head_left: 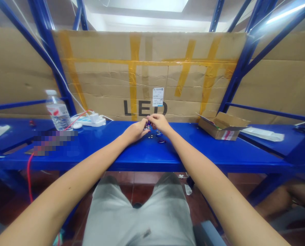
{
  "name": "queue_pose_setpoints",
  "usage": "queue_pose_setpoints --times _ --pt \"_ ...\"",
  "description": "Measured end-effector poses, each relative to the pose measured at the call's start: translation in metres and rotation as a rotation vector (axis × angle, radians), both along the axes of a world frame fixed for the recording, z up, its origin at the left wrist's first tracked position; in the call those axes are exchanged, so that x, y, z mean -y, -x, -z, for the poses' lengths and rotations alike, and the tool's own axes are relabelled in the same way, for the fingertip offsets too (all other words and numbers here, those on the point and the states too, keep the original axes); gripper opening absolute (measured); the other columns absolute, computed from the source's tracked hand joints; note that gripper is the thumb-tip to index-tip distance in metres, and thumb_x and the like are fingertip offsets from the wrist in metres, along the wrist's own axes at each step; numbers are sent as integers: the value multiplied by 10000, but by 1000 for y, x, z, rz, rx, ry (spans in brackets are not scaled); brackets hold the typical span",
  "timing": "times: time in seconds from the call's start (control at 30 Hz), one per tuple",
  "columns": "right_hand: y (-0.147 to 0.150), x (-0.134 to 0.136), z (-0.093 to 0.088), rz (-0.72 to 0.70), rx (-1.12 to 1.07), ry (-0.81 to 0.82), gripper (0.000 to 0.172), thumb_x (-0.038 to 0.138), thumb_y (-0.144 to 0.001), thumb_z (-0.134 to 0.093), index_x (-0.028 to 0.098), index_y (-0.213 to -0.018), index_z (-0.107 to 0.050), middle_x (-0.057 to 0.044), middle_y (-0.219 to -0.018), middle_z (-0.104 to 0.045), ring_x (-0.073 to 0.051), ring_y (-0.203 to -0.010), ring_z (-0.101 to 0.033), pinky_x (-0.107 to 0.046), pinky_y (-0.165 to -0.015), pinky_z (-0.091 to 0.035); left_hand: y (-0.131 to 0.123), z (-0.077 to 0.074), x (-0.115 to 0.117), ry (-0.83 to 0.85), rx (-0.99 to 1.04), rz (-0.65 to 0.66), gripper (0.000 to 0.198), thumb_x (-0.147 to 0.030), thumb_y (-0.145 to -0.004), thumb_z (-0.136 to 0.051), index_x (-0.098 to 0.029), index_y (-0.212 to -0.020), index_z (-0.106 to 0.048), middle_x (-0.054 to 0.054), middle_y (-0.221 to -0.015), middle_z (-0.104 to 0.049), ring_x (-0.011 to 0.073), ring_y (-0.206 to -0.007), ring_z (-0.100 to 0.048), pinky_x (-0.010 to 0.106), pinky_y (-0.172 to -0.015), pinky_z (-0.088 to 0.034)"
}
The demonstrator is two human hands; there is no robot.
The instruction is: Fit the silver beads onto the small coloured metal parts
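Both my arms reach forward over the blue metal shelf. My left hand and my right hand meet near the back of the shelf, fingers pinched together on a small purple and silver part. It is too small to name. A few more small dark parts lie on the shelf just in front of my hands.
A taped cardboard wall marked "LED" stands behind. A water bottle and a white power strip with a red cable sit at left. An open small cardboard box and a white bag lie at right. Blue rack posts frame the bay.
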State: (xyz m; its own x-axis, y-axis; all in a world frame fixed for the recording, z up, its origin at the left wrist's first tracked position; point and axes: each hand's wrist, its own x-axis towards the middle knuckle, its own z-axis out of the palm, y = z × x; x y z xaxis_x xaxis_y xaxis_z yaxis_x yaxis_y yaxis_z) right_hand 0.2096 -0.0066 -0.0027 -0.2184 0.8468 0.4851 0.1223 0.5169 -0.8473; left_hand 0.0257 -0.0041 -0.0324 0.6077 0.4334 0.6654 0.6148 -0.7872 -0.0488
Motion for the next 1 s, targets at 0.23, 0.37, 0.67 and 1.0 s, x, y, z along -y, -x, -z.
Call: queue_pose_setpoints --times 0.23,0.37,0.67,1.0 --pt "0 -2 1 -1 -47 89 441 543 -837 -736 193 -637 -555 18 -483 -515 -108 -423 -459 -251 -429 -374 0 2 -1 -5 10 21 172 -260 -958 -556 -180 -1095 -488 89 -940 -713 225 -866 -724 300 -737 -543" --pt "-2 -6 1 -27 -199 234 423 477 -882 -713 186 -638 -527 14 -513 -513 -95 -433 -461 -234 -426 -374 0 0 2 3 66 26 136 -261 -959 -560 -187 -1058 -503 80 -912 -701 219 -838 -713 295 -726 -526" --pt "0 -2 -2 -72 -274 433 323 324 -979 -602 175 -701 -530 1 -524 -514 -113 -451 -476 -237 -451 -393 0 -6 3 6 24 45 99 -256 -999 -481 -202 -947 -546 50 -846 -666 186 -787 -661 278 -730 -482" --pt "2 0 -5 -142 -369 694 287 243 -1044 -392 186 -782 -495 -10 -571 -499 -131 -495 -458 -238 -466 -416 3 -2 1 39 160 56 75 -252 -981 -541 -203 -929 -566 30 -835 -672 164 -744 -639 256 -687 -443"
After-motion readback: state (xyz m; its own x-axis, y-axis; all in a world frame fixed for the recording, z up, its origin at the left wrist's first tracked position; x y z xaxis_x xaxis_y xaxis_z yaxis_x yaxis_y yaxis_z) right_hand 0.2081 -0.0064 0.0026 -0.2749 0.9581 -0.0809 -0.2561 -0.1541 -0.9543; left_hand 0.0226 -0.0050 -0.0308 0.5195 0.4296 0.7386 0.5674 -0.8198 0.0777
